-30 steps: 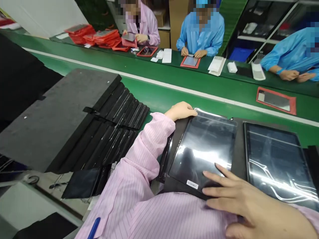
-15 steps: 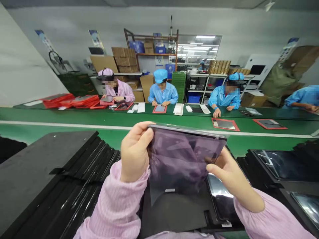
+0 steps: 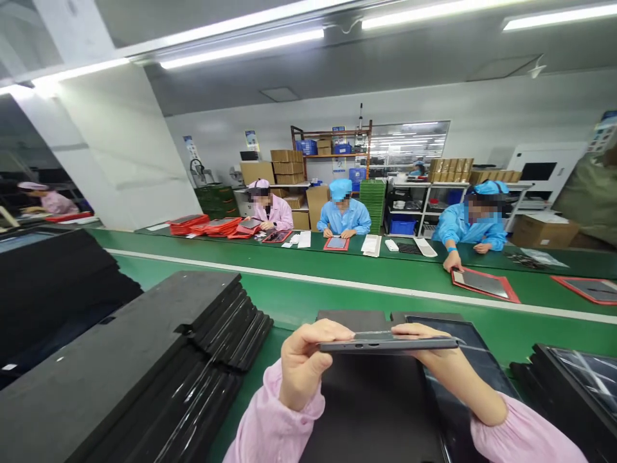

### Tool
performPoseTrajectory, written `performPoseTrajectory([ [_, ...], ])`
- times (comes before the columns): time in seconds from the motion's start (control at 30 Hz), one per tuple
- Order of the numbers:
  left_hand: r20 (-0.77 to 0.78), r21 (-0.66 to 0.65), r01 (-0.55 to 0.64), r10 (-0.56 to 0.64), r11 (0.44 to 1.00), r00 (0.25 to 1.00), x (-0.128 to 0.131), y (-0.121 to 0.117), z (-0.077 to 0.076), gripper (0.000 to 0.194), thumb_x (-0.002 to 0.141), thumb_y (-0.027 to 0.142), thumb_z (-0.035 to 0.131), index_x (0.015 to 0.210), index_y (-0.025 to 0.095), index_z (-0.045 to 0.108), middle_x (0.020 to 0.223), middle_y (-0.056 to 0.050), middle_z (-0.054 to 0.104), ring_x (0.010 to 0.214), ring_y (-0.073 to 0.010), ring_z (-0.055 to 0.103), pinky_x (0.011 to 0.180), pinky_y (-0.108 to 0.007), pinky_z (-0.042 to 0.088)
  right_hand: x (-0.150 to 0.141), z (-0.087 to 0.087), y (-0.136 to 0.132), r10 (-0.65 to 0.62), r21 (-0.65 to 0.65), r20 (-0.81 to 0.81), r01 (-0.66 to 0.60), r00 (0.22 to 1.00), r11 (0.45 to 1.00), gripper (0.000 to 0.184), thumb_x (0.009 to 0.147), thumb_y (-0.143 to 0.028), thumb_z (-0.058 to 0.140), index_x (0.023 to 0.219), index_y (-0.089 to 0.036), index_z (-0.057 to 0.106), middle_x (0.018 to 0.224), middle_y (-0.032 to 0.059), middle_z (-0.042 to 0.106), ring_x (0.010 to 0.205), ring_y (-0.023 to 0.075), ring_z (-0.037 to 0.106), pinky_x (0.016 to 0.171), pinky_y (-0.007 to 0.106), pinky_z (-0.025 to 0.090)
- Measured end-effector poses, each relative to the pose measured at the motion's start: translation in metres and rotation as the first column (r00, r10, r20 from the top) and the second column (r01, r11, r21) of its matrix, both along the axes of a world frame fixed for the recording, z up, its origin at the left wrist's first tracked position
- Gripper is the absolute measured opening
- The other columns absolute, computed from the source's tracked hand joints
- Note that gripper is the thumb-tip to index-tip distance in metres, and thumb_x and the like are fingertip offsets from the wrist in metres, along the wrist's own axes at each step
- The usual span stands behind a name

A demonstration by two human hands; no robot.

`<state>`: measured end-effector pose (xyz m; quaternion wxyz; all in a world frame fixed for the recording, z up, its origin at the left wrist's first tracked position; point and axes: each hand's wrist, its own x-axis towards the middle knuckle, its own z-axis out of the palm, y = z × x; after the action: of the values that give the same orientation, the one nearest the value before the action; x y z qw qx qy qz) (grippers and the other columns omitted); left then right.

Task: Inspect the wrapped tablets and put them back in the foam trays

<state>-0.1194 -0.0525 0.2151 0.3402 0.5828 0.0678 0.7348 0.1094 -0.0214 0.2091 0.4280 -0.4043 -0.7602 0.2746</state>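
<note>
I hold a thin dark tablet (image 3: 385, 344) edge-on and level in front of me, its ports facing me. My left hand (image 3: 303, 363) is closed round its left end, thumb on top. At the right end, my right hand (image 3: 434, 354) grips it with fingers over the top edge. Below the tablet lies a black foam tray (image 3: 376, 399) with another tablet (image 3: 463, 360) beside it.
Stacks of black trays (image 3: 144, 360) fill the left; more tablets in trays (image 3: 578, 379) sit at the right. A green conveyor belt (image 3: 337, 283) runs across. Several people in pink and blue coats work at the far side with red-framed tablets (image 3: 484, 284).
The tablet went from lying on the tray to being lifted and tilted, and is now held flat edge-on. My head has risen, showing more of the room.
</note>
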Motion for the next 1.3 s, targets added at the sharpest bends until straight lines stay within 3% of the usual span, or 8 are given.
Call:
performPoseTrajectory([
  [0.2,0.012,-0.035,0.01,-0.01,0.999,1.0,0.0,-0.002,0.0,0.013,0.08,0.03,0.067,0.092,0.025,0.07,0.083,-0.003,0.076,0.079,-0.0198,0.07,0.072,-0.034,0.057,-0.002,0.001,0.002,-0.007,-0.017,-0.01,0.007,1.0,1.0,0.026,0.074,-0.044,0.063,0.082,-0.022,0.074,0.085,0.0078,0.075,0.081,0.0262,0.071,0.072,0.033,0.059],
  [0.33,-0.026,-0.178,-0.154,0.152,0.972,0.988,-0.002,0.007,-0.006,0.033,0.071,0.043,0.073,0.095,0.022,0.067,0.089,-0.008,0.075,0.085,-0.0238,0.069,0.077,-0.036,0.054,-0.006,-0.002,0.008,-0.066,-0.034,-0.051,0.064,0.997,0.997,0.021,0.069,-0.039,0.063,0.076,-0.022,0.074,0.08,0.0067,0.075,0.076,0.027,0.07,0.07,0.037,0.058],
  [0.43,-0.115,-0.521,-0.331,0.32,0.787,0.941,0.001,0.026,-0.014,0.051,0.055,0.051,0.079,0.091,0.018,0.065,0.093,-0.008,0.072,0.09,-0.024,0.066,0.082,-0.034,0.05,-0.013,0.008,0.006,-0.156,-0.094,-0.107,0.146,0.982,0.985,0.023,0.068,-0.041,0.061,0.071,-0.02,0.071,0.074,0.0057,0.073,0.071,0.026,0.068,0.069,0.038,0.056],
  [0.53,-0.057,-0.739,-0.285,0.365,0.61,0.929,0.016,0.045,-0.018,0.047,0.053,0.059,0.074,0.073,0.018,0.062,0.074,-0.002,0.066,0.075,-0.0176,0.06,0.075,-0.03,0.047,-0.023,0.031,-0.004,-0.151,-0.086,-0.08,0.144,0.985,0.986,0.03,0.073,-0.046,0.057,0.072,-0.018,0.068,0.065,0.004,0.069,0.064,0.0235,0.064,0.063,0.036,0.054],
  [0.73,0.234,-0.889,0.208,0.015,0.408,0.972,0.065,0.03,-0.017,0.048,0.043,0.053,0.079,0.068,0.014,0.064,0.072,-0.005,0.066,0.072,-0.0186,0.059,0.071,-0.031,0.047,-0.034,0.062,-0.023,0.006,0.097,-0.133,0.007,0.991,0.995,0.058,0.085,-0.058,0.047,0.125,-0.018,0.057,0.121,0.0128,0.06,0.095,0.0245,0.061,0.085,0.035,0.051],
  [0.9,0.263,-0.939,0.281,-0.11,0.2,0.958,0.081,0.009,-0.032,0.048,0.04,0.054,0.082,0.059,0.015,0.06,0.059,0.0,0.06,0.057,-0.0122,0.052,0.06,-0.025,0.045,-0.03,0.054,-0.011,-0.053,-0.141,-0.396,-0.004,0.917,0.99,0.06,0.08,-0.048,0.059,0.134,-0.025,0.047,0.135,0.0107,0.05,0.056,0.0096,0.05,0.052,0.026,0.051],
  [1.13,0.183,-0.924,0.218,-0.138,0.314,0.973,0.076,0.011,-0.043,0.043,0.05,0.053,0.08,0.064,0.014,0.066,0.076,-0.005,0.066,0.076,-0.0177,0.058,0.079,-0.029,0.047,-0.029,0.052,-0.006,0.032,-0.239,-0.639,-0.237,0.769,0.942,0.032,0.075,-0.031,0.065,0.106,-0.024,0.061,0.075,-0.0008,0.06,0.05,0.0089,0.052,0.052,0.022,0.047],
  [1.3,0.201,-0.92,0.234,-0.136,0.314,0.97,0.077,0.01,-0.042,0.04,0.051,0.05,0.08,0.064,0.014,0.065,0.077,-0.006,0.068,0.078,-0.0211,0.06,0.083,-0.035,0.048,-0.029,0.052,-0.004,0.042,-0.255,-0.67,-0.283,0.741,0.925,0.037,0.071,-0.038,0.068,0.104,-0.025,0.057,0.08,-0.0008,0.055,0.053,0.0093,0.048,0.05,0.023,0.047],
])
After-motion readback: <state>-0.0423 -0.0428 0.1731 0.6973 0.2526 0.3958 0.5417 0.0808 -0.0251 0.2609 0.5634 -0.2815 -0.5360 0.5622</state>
